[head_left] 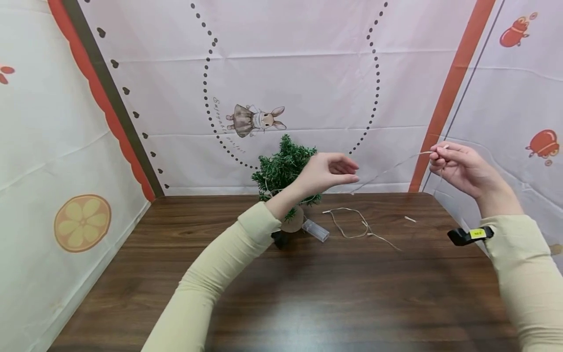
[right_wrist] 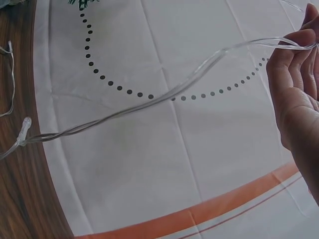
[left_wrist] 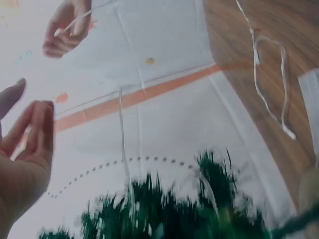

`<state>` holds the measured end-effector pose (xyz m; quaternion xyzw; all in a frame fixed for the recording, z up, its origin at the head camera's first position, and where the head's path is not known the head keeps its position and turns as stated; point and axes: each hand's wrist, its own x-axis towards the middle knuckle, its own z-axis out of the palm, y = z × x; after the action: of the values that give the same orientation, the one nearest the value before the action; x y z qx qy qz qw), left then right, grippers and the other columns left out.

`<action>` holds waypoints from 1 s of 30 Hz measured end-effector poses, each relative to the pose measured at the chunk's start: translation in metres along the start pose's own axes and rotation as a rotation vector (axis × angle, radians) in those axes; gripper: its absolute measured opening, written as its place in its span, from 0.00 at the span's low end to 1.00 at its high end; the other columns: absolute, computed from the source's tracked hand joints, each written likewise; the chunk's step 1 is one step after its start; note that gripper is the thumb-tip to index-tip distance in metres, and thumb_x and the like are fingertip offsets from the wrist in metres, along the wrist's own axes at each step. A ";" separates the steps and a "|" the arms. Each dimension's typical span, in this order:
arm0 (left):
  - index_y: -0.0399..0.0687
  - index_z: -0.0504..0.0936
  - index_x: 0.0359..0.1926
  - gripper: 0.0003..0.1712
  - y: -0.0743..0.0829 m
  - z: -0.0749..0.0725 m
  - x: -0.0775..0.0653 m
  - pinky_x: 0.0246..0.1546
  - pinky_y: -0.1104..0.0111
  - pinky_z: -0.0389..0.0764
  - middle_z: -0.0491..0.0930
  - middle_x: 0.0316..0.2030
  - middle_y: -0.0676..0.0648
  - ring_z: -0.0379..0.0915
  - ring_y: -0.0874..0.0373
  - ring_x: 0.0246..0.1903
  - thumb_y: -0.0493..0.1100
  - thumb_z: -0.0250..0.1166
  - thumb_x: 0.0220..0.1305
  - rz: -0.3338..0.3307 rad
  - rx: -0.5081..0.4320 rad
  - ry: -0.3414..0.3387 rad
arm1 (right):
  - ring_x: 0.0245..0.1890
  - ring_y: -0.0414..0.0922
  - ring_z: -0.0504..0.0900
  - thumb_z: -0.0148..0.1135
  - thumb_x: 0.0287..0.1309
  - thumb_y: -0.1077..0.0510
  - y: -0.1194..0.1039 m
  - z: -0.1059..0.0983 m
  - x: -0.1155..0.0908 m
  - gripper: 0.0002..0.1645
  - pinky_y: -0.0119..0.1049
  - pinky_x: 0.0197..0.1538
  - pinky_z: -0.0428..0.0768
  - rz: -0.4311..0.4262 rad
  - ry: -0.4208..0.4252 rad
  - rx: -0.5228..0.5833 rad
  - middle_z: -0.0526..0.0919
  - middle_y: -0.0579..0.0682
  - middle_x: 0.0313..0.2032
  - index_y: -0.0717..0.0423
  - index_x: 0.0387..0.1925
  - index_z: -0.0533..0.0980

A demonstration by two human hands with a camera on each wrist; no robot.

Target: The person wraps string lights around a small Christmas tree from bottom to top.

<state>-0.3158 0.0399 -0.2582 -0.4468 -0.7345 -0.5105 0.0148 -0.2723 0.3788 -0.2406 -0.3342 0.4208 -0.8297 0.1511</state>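
At the tree's (head_left: 281,168) three o'clock, the right hand (head_left: 461,170) is pinching wire (right_wrist: 173,92) aloft — likely against tangling; the left hand (head_left: 327,172) is hovering empty.

Thin pale wire (right_wrist: 172,94), pinched by the right hand (head_left: 462,168), slants down toward the left hand (head_left: 327,171); strands cross the bushy green tree (head_left: 279,168), upright just beyond that hand.

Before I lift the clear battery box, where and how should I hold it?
Probably pinch the clear battery box across its long sides at the near-right end, from above and right: it lies flat, that end free, the other close to the tree's beige base.
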 end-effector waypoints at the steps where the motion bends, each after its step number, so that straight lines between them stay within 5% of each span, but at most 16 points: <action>1: 0.47 0.83 0.44 0.15 -0.001 0.004 0.005 0.42 0.74 0.81 0.85 0.37 0.50 0.81 0.63 0.35 0.45 0.70 0.56 -0.007 0.005 -0.003 | 0.34 0.48 0.81 0.24 0.70 0.72 0.000 0.001 0.001 0.26 0.37 0.41 0.79 0.001 0.002 -0.010 0.82 0.64 0.38 0.77 0.45 0.73; 10: 0.48 0.84 0.44 0.17 -0.014 0.030 0.037 0.39 0.76 0.80 0.85 0.36 0.53 0.81 0.65 0.35 0.47 0.72 0.54 -0.124 -0.068 0.045 | 0.34 0.47 0.81 0.28 0.70 0.72 0.001 0.008 0.014 0.23 0.36 0.42 0.80 0.017 0.009 -0.051 0.83 0.63 0.39 0.76 0.44 0.74; 16: 0.49 0.86 0.43 0.14 -0.009 0.045 0.047 0.37 0.77 0.80 0.86 0.35 0.55 0.81 0.67 0.34 0.47 0.71 0.55 -0.138 -0.092 0.036 | 0.33 0.45 0.81 0.31 0.70 0.72 0.006 0.013 0.020 0.22 0.33 0.40 0.79 0.011 0.054 -0.124 0.84 0.60 0.37 0.74 0.43 0.75; 23: 0.46 0.87 0.37 0.09 -0.003 0.043 0.051 0.28 0.76 0.76 0.86 0.31 0.51 0.78 0.65 0.28 0.44 0.70 0.56 -0.101 -0.074 0.048 | 0.32 0.43 0.80 0.32 0.70 0.71 0.007 0.017 0.027 0.22 0.32 0.40 0.79 0.026 0.058 -0.180 0.84 0.58 0.37 0.72 0.43 0.76; 30: 0.46 0.87 0.37 0.09 -0.008 0.044 0.050 0.27 0.77 0.75 0.85 0.30 0.52 0.75 0.66 0.26 0.44 0.71 0.55 -0.149 -0.087 0.032 | 0.32 0.43 0.81 0.32 0.70 0.71 0.009 0.015 0.031 0.22 0.33 0.41 0.80 0.060 0.037 -0.171 0.85 0.57 0.37 0.71 0.43 0.76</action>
<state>-0.3324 0.1045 -0.2613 -0.3827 -0.7425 -0.5489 -0.0312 -0.2848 0.3477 -0.2279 -0.3179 0.5025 -0.7919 0.1391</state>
